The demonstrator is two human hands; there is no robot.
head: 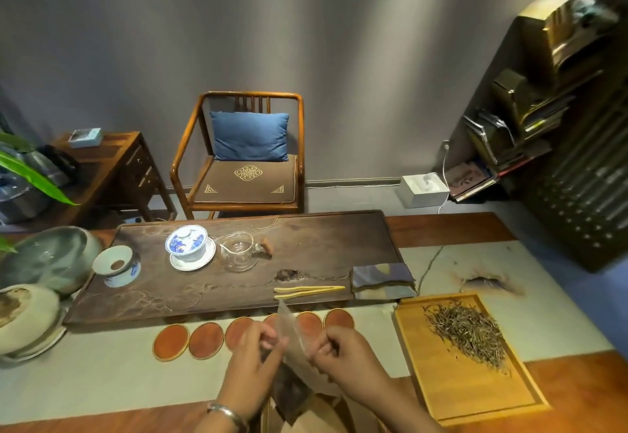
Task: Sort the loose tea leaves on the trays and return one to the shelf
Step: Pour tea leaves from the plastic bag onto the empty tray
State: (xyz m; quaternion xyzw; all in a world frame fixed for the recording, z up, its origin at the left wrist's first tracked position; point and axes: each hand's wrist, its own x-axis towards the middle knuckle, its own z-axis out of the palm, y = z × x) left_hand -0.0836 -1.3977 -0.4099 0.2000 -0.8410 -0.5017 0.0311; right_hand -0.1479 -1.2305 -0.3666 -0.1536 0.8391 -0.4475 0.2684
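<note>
Both my hands hold a clear plastic bag (295, 347) with dark tea leaves in its lower part, low in the middle of the view. My left hand (253, 361) pinches the bag's left edge and my right hand (339, 351) pinches its right edge near the top. At the right a light wooden tray (475, 395) lies on the table with a pile of pale, needle-like tea leaves (467, 334) on its far half. A dark shelf unit (557, 133) with boxes and stacked items stands at the far right.
A dark wooden tea board (238, 293) carries a blue-white lidded cup (188, 245), a glass pitcher (239, 255), a strainer cup (117, 264) and bamboo tongs (307, 291). Several round coasters (205, 340) line its front edge. A folded cloth (382, 281), large ceramic bowls (51, 259) and a chair (244, 157) are around.
</note>
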